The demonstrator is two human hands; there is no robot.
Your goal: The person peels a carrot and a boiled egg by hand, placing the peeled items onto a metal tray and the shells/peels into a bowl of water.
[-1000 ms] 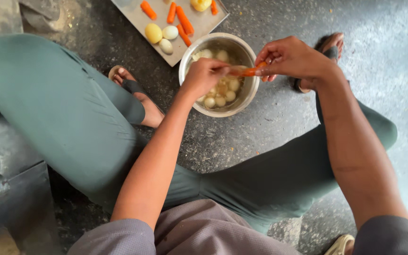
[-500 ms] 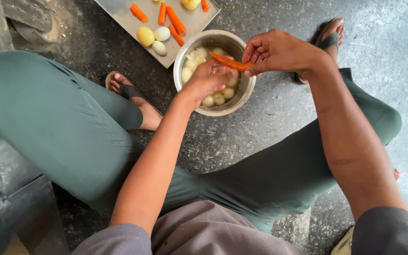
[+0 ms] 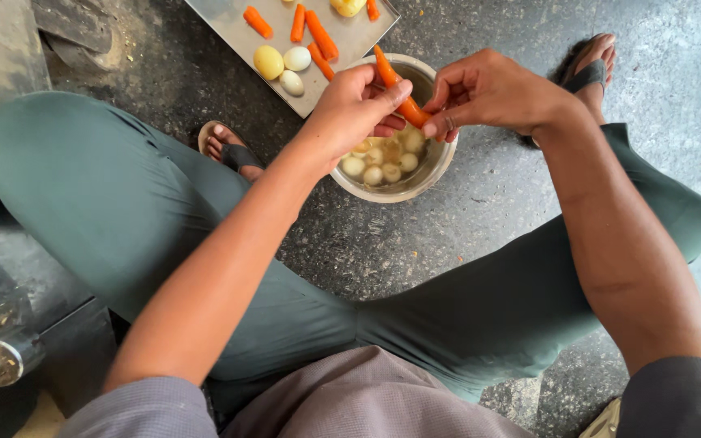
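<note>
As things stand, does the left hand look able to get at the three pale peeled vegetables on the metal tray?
Probably yes. The pale peeled vegetables lie uncovered on the tray, just beyond the left hand, with nothing between. But that hand and the right hand both hold a carrot over the bowl.

Orange carrot (image 3: 397, 88), bright and even. Steel-grey bowl (image 3: 432, 166), dull shine; pale cream-yellow peeled potatoes (image 3: 383, 158) within. Silver-grey tray (image 3: 229, 24): orange carrot pieces (image 3: 311, 32), one yellow potato (image 3: 268, 62), two whitish ones (image 3: 296, 58). Trousers (image 3: 107, 195) plain muted green. Shirt (image 3: 350, 401) greyish mauve, unpatterned. Sandal straps (image 3: 241, 156) black. Floor (image 3: 496, 211) dark grey, speckled white, lighter grey at right.
</note>
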